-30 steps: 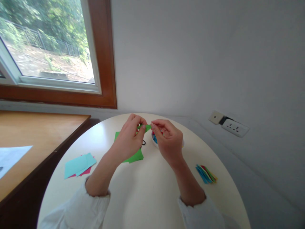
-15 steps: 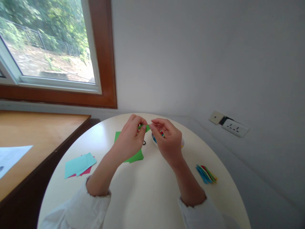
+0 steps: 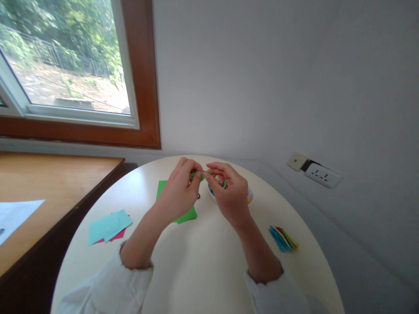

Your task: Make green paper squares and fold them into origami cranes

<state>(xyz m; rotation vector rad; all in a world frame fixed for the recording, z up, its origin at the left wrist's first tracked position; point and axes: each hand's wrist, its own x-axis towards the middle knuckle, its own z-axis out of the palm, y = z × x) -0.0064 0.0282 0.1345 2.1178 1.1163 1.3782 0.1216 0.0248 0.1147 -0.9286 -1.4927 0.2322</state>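
Note:
Between my two hands, above the far part of the round table, is a small folded strip of green paper [image 3: 202, 175]. My left hand [image 3: 182, 187] pinches its left end between thumb and fingers. My right hand [image 3: 230, 188] pinches the right end, its thumb and fingertips close to those of the left. Below my left hand lie green paper sheets [image 3: 187, 215], partly covered by the hand and wrist. A small black ring [image 3: 198, 196], perhaps a scissors handle, shows beside them. Behind my right hand stands a white bowl [image 3: 250, 195] with colourful small contents, mostly hidden.
Light blue paper sheets [image 3: 109, 224] overlap pink paper [image 3: 118, 235] on the left of the white round table [image 3: 203, 270]. A bundle of coloured strips [image 3: 284, 239] lies at the right. A wooden desk [image 3: 62, 174] adjoins on the left; a wall with a socket [image 3: 323, 175] rises behind.
My right hand has shifted slightly left, nearer my left hand, and the green paper between them is turned so less of it shows. My left hand has hardly moved.

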